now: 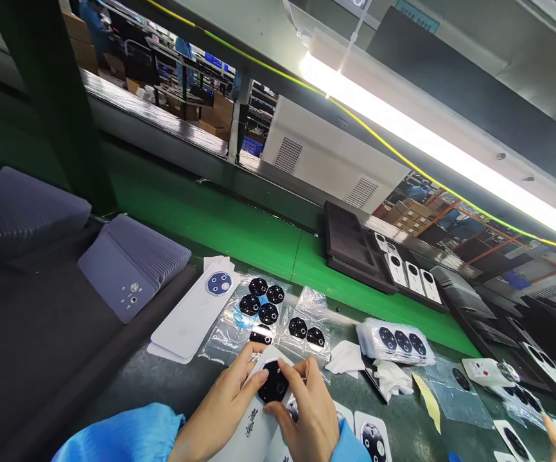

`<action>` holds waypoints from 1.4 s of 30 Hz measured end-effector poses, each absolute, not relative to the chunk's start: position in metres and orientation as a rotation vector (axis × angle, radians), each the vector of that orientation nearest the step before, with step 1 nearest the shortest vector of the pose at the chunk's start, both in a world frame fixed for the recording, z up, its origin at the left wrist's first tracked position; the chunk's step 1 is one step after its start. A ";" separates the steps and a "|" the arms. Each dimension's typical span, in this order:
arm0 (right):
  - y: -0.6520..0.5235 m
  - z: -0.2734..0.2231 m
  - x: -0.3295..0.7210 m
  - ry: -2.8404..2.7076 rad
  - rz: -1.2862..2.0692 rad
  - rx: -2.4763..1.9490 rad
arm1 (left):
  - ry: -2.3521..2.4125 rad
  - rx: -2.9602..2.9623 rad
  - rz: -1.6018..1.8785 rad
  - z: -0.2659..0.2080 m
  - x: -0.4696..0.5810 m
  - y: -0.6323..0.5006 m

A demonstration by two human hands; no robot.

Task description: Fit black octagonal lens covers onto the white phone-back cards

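Black camera-lens cover (273,384) sits against a white phone back panel (260,425) over the bench (410,443) — the right grip (311,410) pinching the cover's edge, the left grip (220,404) clasping the panel, thumb against the cover. Even pressure around the rim seems best — squarely aligned, fingertips off the openings.

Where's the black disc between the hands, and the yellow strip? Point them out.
Black disc (274,384): head view, middle of its face.
Yellow strip (429,403): head view, middle of its surface.
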State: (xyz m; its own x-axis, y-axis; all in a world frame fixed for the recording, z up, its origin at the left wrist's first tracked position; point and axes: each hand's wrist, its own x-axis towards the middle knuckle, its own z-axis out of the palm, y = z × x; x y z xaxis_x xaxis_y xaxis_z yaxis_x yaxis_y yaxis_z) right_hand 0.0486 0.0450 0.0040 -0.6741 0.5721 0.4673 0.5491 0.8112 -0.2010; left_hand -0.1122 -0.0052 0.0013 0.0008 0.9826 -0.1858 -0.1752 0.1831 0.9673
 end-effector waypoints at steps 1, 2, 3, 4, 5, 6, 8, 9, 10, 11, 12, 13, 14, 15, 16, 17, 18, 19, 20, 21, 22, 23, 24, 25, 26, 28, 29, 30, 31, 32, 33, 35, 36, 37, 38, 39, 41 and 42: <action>0.044 0.004 0.048 -2.455 0.066 -0.860 | 1.167 0.930 1.169 0.000 -0.112 -0.005; 0.043 0.005 0.047 -2.439 0.074 -0.886 | 1.157 0.916 1.174 0.000 -0.113 -0.005; 0.043 0.005 0.047 -2.431 0.085 -0.898 | 1.145 0.895 1.176 0.000 -0.113 -0.005; 0.043 0.006 0.048 -2.439 0.100 -0.880 | 1.132 0.869 1.181 0.001 -0.113 -0.005; 0.044 0.008 0.049 -2.456 0.119 -0.848 | 1.116 0.841 1.187 0.002 -0.113 -0.004; 0.045 0.009 0.051 -2.474 0.139 -0.810 | 1.098 0.816 1.194 0.004 -0.113 -0.004; 0.049 0.011 0.055 -2.499 0.179 -0.743 | 1.075 0.782 1.192 0.007 -0.113 -0.003; 0.050 0.012 0.056 -2.503 0.195 -0.724 | 1.075 0.770 1.188 0.008 -0.113 -0.003; 0.051 0.013 0.058 -2.502 0.205 -0.716 | 1.078 0.759 1.181 0.009 -0.113 -0.003; 0.051 0.013 0.059 -2.499 0.209 -0.712 | 1.084 0.746 1.178 0.009 -0.113 -0.002; 0.051 0.013 0.059 -2.497 0.208 -0.703 | 1.089 0.733 1.180 0.008 -0.113 -0.002; 0.051 0.013 0.060 -2.496 0.204 -0.694 | 1.091 0.720 1.183 0.006 -0.112 -0.002; 0.051 0.013 0.060 -2.491 0.197 -0.687 | 1.088 0.711 1.190 0.005 -0.112 -0.002; 0.050 0.012 0.059 -2.483 0.190 -0.681 | 1.081 0.708 1.198 0.004 -0.112 -0.002; 0.050 0.012 0.059 -2.476 0.188 -0.676 | 1.073 0.707 1.210 0.003 -0.112 -0.002; 0.050 0.012 0.059 -2.468 0.190 -0.673 | 1.062 0.709 1.219 0.002 -0.112 -0.002; 0.050 0.012 0.058 -2.461 0.195 -0.675 | 1.049 0.713 1.222 0.002 -0.112 -0.002; 0.049 0.013 0.058 -2.456 0.200 -0.681 | 1.038 0.718 1.225 0.002 -0.112 -0.002; 0.049 0.013 0.058 -2.454 0.205 -0.687 | 1.031 0.721 1.228 0.001 -0.112 -0.002; 0.050 0.013 0.058 -2.455 0.209 -0.694 | 1.030 0.721 1.231 0.001 -0.112 -0.002; 0.050 0.014 0.058 -2.455 0.212 -0.700 | 1.030 0.721 1.235 0.000 -0.112 -0.002; 0.051 0.014 0.059 -2.452 0.219 -0.703 | 1.033 0.719 1.240 -0.001 -0.112 -0.002; 0.051 0.015 0.059 -2.448 0.231 -0.705 | 1.036 0.718 1.245 -0.002 -0.112 -0.002; 0.052 0.015 0.060 -2.443 0.246 -0.704 | 1.036 0.719 1.247 -0.002 -0.112 -0.002; 0.052 0.016 0.060 -2.436 0.260 -0.707 | 1.033 0.722 1.247 -0.002 -0.112 -0.002; 0.052 0.016 0.061 -2.411 0.295 -0.726 | 1.025 0.723 1.242 0.001 -0.113 -0.002; 0.051 0.016 0.061 -2.372 0.324 -0.760 | 1.024 0.714 1.240 0.003 -0.113 -0.002; 0.049 0.015 0.061 -2.309 0.366 -0.810 | 1.020 0.704 1.235 0.005 -0.114 -0.002; 0.047 0.013 0.060 -2.221 0.427 -0.871 | 1.017 0.689 1.231 0.007 -0.114 -0.002; 0.044 0.011 0.059 -2.114 0.510 -0.944 | 1.009 0.675 1.225 0.009 -0.114 -0.002; 0.041 0.010 0.058 -1.997 0.619 -1.015 | 0.999 0.662 1.223 0.010 -0.114 -0.001; 0.035 0.007 0.056 -1.771 0.929 -1.117 | 0.957 0.641 1.233 0.011 -0.113 -0.001; 0.032 0.007 0.055 -1.668 1.116 -1.139 | 0.927 0.630 1.240 0.010 -0.113 -0.001; 0.030 0.008 0.053 -1.569 1.299 -1.145 | 0.894 0.613 1.236 0.010 -0.112 -0.001; 0.029 0.010 0.051 -1.481 1.457 -1.136 | 0.856 0.597 1.219 0.009 -0.111 -0.002; 0.027 0.013 0.050 -1.407 1.574 -1.121 | 0.815 0.587 1.196 0.009 -0.111 -0.002; 0.025 0.019 0.046 -1.299 1.676 -1.095 | 0.753 0.601 1.153 0.007 -0.111 -0.003; 0.024 0.022 0.044 -1.262 1.685 -1.084 | 0.729 0.620 1.143 0.006 -0.111 -0.003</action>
